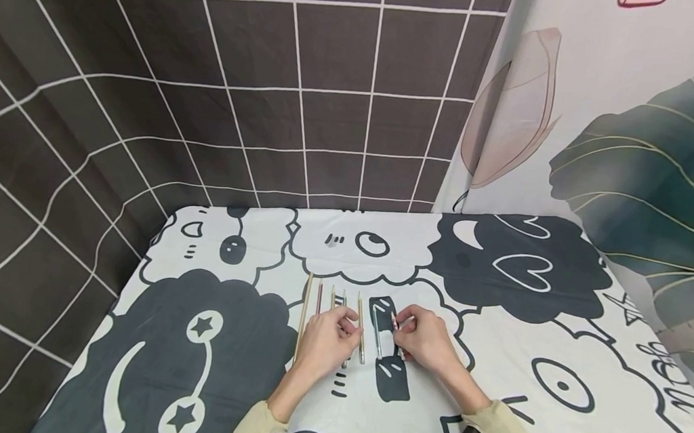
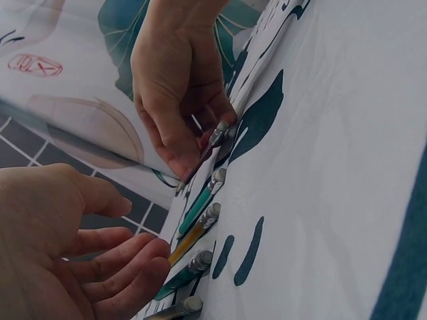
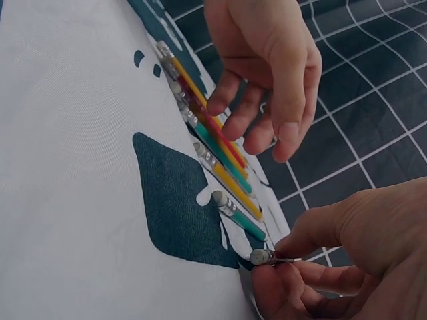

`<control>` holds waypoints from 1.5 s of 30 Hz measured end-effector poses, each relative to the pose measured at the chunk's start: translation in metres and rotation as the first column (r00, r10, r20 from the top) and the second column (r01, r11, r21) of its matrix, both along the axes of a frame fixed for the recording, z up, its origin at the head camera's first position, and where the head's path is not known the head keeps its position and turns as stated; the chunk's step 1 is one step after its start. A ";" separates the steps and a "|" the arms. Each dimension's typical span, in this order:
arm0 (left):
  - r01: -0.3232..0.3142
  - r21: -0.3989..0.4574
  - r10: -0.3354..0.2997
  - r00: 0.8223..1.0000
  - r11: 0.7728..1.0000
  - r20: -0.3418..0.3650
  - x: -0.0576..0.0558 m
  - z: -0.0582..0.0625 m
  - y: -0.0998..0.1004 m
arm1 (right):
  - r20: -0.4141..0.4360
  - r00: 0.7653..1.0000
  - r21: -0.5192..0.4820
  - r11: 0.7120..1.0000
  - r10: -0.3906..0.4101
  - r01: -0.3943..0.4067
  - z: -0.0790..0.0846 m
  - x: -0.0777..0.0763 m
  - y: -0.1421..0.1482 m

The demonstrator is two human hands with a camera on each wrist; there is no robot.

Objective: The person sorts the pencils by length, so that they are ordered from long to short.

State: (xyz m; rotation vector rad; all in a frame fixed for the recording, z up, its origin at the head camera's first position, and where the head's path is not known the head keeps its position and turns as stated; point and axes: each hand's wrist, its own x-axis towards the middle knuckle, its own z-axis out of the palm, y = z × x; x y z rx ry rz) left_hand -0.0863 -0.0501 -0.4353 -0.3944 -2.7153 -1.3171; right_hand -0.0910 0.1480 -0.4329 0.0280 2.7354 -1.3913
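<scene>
Several eraser-tipped pencils lie side by side on a patterned cloth, erasers toward the person. A yellow pencil (image 3: 230, 180), a green pencil (image 3: 241, 221) and a red pencil (image 3: 229, 140) show among them in the right wrist view. At the right end of the row, my right hand (image 1: 429, 340) pinches another pencil (image 2: 212, 143) between thumb and fingers near its eraser; the hand covers part of its shaft. My left hand (image 1: 328, 337) hovers over the left part of the row, fingers loosely bent and holding nothing, as the left wrist view also shows.
The cloth (image 1: 528, 407), black and white with cartoon faces, spreads over the whole surface. A dark grid-patterned curtain (image 1: 262, 53) stands behind and to the left. At the right hangs a white leaf-print curtain (image 1: 578, 78).
</scene>
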 end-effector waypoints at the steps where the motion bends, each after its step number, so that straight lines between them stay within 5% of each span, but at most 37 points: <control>1: 0.000 0.001 0.000 1.000 1.000 0.000 0.000 0.000 0.000 | -0.002 1.000 -0.001 1.000 0.000 0.000 0.000 0.000 -0.001; 45: 0.019 0.033 -0.018 1.000 0.999 -0.006 0.001 -0.001 0.002 | -0.049 0.997 0.108 0.993 0.056 -0.050 -0.004 -0.008 -0.017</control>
